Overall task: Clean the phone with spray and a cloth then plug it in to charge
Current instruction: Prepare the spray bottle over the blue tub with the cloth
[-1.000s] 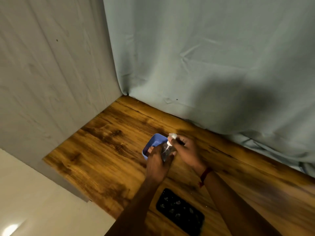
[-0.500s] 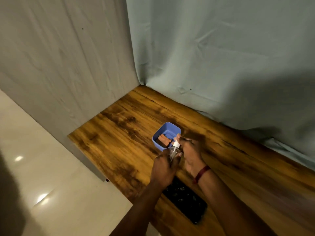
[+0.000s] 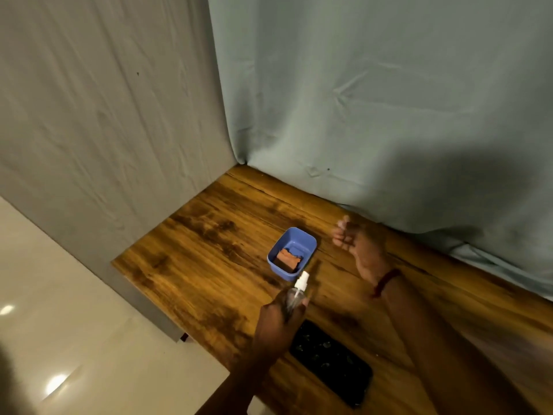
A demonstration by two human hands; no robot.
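A small clear spray bottle point(image 3: 298, 290) with a white nozzle is held upright in my left hand point(image 3: 276, 326), above the near end of the table. Just below that hand a black phone point(image 3: 330, 359) lies flat on the wooden table point(image 3: 209, 253), with droplets on its screen. Beyond the bottle stands a blue tub point(image 3: 292, 253) with a folded reddish-brown cloth point(image 3: 288, 259) inside. My right hand point(image 3: 357, 239) hovers to the right of the tub, fingers loosely curled; whether it holds something small is unclear. A red thread is tied round that wrist.
Grey-green fabric hangs as a backdrop along the table's far and left sides and bunches on the table at the right. The table's left edge drops to a shiny pale tiled floor point(image 3: 74, 339).
My right hand has left the bottle's nozzle and moved away to the right of the tub. The left hand keeps the bottle and has come nearer to the phone. The camera view has shifted.
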